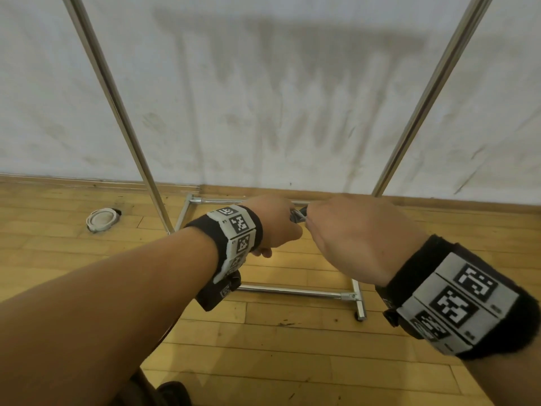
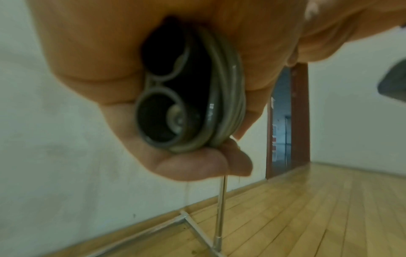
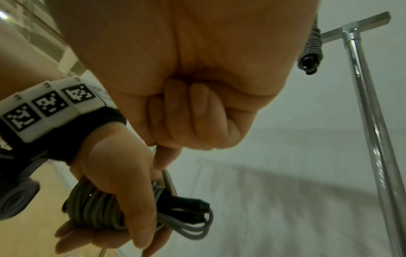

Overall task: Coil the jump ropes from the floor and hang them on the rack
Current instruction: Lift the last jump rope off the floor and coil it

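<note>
My left hand (image 1: 272, 227) grips a grey jump rope (image 2: 222, 104) wound into a tight bundle around its two black handles (image 2: 162, 118). The right wrist view shows the same jump rope (image 3: 94, 208) in the left hand (image 3: 118, 182), with the black handles' (image 3: 186, 207) ends and short loops sticking out. My right hand (image 1: 351, 238) is beside it, fingers curled, pinching a strand at the bundle's top. Both hands hover above the base of the metal rack (image 1: 295, 291). A second coiled rope (image 3: 310, 50) hangs near the rack's top bar (image 3: 356, 24).
The rack's two uprights (image 1: 117, 112) rise against a stained white wall. Its base has a caster (image 1: 360, 315) at the near right corner. A round white floor fitting (image 1: 102, 219) lies to the left. The floor is wooden; a doorway (image 2: 285, 121) shows at the far end.
</note>
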Demonstrator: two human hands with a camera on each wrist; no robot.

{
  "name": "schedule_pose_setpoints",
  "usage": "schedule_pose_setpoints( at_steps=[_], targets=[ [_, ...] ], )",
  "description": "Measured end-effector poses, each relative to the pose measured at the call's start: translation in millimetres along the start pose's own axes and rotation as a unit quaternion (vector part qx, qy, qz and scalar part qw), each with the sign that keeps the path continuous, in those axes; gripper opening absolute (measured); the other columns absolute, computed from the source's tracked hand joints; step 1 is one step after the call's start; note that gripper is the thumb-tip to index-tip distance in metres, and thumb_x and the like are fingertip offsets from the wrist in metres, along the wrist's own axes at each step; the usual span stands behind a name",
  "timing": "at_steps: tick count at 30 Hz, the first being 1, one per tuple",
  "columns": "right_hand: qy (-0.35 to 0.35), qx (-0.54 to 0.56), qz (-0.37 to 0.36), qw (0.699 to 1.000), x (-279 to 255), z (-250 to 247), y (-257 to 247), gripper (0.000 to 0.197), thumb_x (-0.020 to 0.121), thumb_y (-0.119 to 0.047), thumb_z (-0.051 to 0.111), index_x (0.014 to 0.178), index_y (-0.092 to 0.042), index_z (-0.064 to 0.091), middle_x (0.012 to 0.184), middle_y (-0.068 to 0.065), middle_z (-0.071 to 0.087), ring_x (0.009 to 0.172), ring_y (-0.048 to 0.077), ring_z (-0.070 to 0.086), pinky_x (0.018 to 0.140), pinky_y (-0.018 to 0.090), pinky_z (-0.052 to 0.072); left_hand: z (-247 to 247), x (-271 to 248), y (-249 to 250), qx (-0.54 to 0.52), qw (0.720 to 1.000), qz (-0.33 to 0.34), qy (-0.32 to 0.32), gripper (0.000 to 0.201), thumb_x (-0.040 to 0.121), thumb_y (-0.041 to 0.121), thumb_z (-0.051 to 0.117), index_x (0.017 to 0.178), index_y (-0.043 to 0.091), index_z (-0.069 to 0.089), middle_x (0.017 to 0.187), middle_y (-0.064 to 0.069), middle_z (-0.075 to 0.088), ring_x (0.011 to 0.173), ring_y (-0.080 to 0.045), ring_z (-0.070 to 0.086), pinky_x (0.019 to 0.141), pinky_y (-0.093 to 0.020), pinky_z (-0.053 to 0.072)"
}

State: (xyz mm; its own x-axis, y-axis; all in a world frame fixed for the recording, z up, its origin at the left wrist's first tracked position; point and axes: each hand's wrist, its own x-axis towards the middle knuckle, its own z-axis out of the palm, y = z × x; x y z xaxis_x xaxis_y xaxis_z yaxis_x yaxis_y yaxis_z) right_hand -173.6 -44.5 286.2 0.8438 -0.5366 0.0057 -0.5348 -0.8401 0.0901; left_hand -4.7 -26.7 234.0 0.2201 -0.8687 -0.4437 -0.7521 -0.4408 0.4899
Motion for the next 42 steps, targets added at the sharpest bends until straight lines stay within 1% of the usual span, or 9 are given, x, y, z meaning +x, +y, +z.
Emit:
schedule_pose_setpoints(
  at_steps=[2,6,10,16,24,26,30,37,42],
  targets=[
    [-0.047,0.059,0.021,0.997,-1.0,0.2,8.6,0.016,0.105,-0.026,0.044,0.103,-0.022,0.059,0.075,-0.008,0.053,0.069,0.012,0.056,0.062,0.029,0.046,-2.2,-4.0,-5.0,-0.105,0.994,0.011,-0.028,0.012,0.101,0.027,0.061,0.113,0.028,0.062,0.084,-0.010,0.074,0.056,-0.023,0.073,0.049,-0.030,0.056],
    [-0.024,0.191,0.046,0.980,-3.7,-3.3,28.8,0.019,0.107,-0.038,0.038,0.099,-0.034,0.055,0.073,-0.008,0.057,0.064,0.007,0.053,0.055,0.025,0.034,-11.6,-10.1,-13.1,-0.282,0.956,0.071,-0.040,0.017,0.100,0.026,0.071,0.116,0.026,0.065,0.087,-0.010,0.073,0.071,-0.028,0.077,0.059,-0.040,0.061],
    [-0.011,0.297,0.059,0.953,-0.9,0.4,47.8,0.019,0.106,-0.031,0.046,0.095,-0.030,0.062,0.074,-0.002,0.065,0.063,0.014,0.060,0.060,0.035,0.051,-11.8,-17.0,-10.1,-0.377,0.919,0.097,-0.062,0.027,0.097,0.028,0.076,0.120,0.018,0.065,0.078,-0.009,0.069,0.067,-0.027,0.071,0.057,-0.040,0.060],
    [-0.001,0.363,0.048,0.931,1.0,3.5,55.3,0.019,0.105,-0.027,0.048,0.095,-0.030,0.064,0.077,-0.012,0.068,0.063,0.005,0.062,0.058,0.022,0.054,-14.0,-26.1,-2.6,-0.447,0.884,0.092,-0.099,0.066,0.090,0.076,0.060,0.108,0.013,0.066,0.076,-0.007,0.066,0.058,-0.023,0.064,0.052,-0.035,0.057],
    [0.000,0.391,0.059,0.919,2.6,9.3,57.4,0.013,0.102,-0.036,0.054,0.098,-0.035,0.067,0.080,-0.011,0.069,0.065,0.005,0.066,0.056,0.020,0.054,-15.3,-24.0,-1.8,-0.509,0.854,0.099,-0.051,0.040,0.096,0.048,0.058,0.108,0.010,0.063,0.073,-0.007,0.065,0.055,-0.023,0.061,0.050,-0.035,0.054],
    [0.019,0.443,0.101,0.891,3.4,11.1,62.3,0.013,0.101,-0.032,0.059,0.100,-0.027,0.071,0.075,0.000,0.072,0.060,0.014,0.066,0.057,0.025,0.056,-16.7,-24.5,-1.7,-0.535,0.836,0.114,-0.043,0.035,0.098,0.043,0.056,0.107,0.010,0.063,0.074,-0.009,0.064,0.054,-0.023,0.060,0.049,-0.035,0.054],
    [0.022,0.610,0.169,0.774,5.9,10.5,66.8,0.011,0.098,-0.012,0.065,0.106,-0.004,0.069,0.085,0.016,0.070,0.062,0.022,0.069,0.056,0.030,0.060,-18.9,-25.3,-2.5,-0.555,0.821,0.132,-0.020,0.032,0.099,0.039,0.054,0.106,0.009,0.063,0.074,-0.010,0.063,0.054,-0.024,0.059,0.049,-0.035,0.053],
    [0.109,0.749,0.240,0.608,15.3,10.0,53.0,0.018,0.095,-0.001,0.066,0.111,0.006,0.063,0.101,0.024,0.071,0.086,0.030,0.078,0.069,0.030,0.063,-17.8,-27.0,-1.8,-0.556,0.817,0.151,-0.021,0.034,0.097,0.039,0.054,0.106,0.007,0.063,0.075,-0.010,0.063,0.054,-0.024,0.059,0.050,-0.035,0.054],
    [0.119,0.782,0.265,0.551,20.9,8.5,41.0,0.025,0.097,-0.006,0.064,0.119,0.007,0.061,0.112,0.030,0.070,0.089,0.032,0.077,0.070,0.033,0.064,-15.8,-29.2,2.0,-0.537,0.825,0.178,0.001,0.033,0.095,0.038,0.055,0.106,0.008,0.063,0.075,-0.012,0.064,0.057,-0.026,0.061,0.051,-0.037,0.055]
  ],
)
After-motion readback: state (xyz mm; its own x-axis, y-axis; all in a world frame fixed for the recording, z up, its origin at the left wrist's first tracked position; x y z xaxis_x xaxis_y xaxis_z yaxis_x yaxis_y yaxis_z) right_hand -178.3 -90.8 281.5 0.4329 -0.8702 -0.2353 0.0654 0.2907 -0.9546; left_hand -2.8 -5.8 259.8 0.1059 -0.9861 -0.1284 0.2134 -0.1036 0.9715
